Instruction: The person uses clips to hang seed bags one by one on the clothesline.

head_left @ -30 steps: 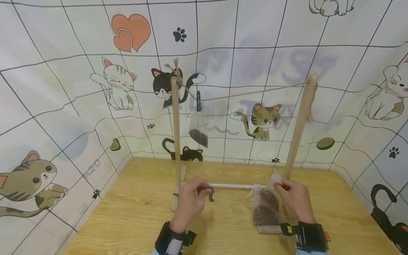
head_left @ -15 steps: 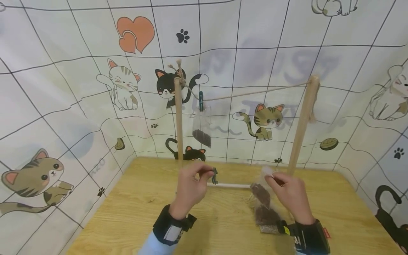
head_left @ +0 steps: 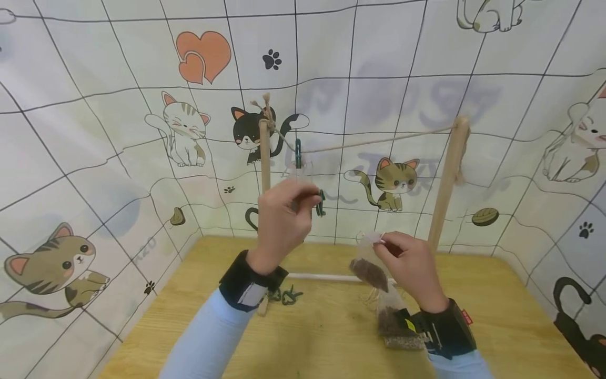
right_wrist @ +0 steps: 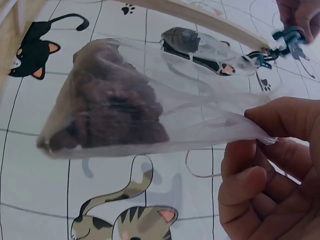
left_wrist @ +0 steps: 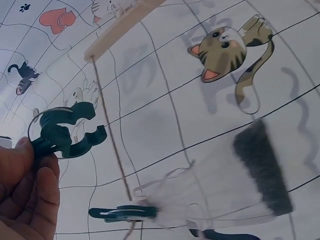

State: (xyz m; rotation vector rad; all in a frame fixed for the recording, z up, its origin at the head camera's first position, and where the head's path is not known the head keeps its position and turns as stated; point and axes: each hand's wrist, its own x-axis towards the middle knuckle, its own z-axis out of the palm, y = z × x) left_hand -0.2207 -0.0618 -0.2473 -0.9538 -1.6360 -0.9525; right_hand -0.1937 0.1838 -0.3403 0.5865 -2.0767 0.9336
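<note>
Pinching brown-filled sheer bag (right_wrist: 117, 107) by top edge in right hand (head_left: 414, 266), green clip (left_wrist: 55, 134) in left hand (head_left: 286, 221); room between.

Green clip (left_wrist: 56, 134); whitish bag (right_wrist: 182, 122), brown filling (right_wrist: 112, 100); white cat-print backdrop (head_left: 379, 42)

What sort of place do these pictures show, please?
Perhaps an indoor tabletop filming corner: a wood-grain table, a cat-print backdrop around it, and black wrist straps.

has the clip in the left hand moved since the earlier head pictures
Yes, upward: in the head view, the green clip in the left hand appeared near the white rod and now shows well above it.
</note>
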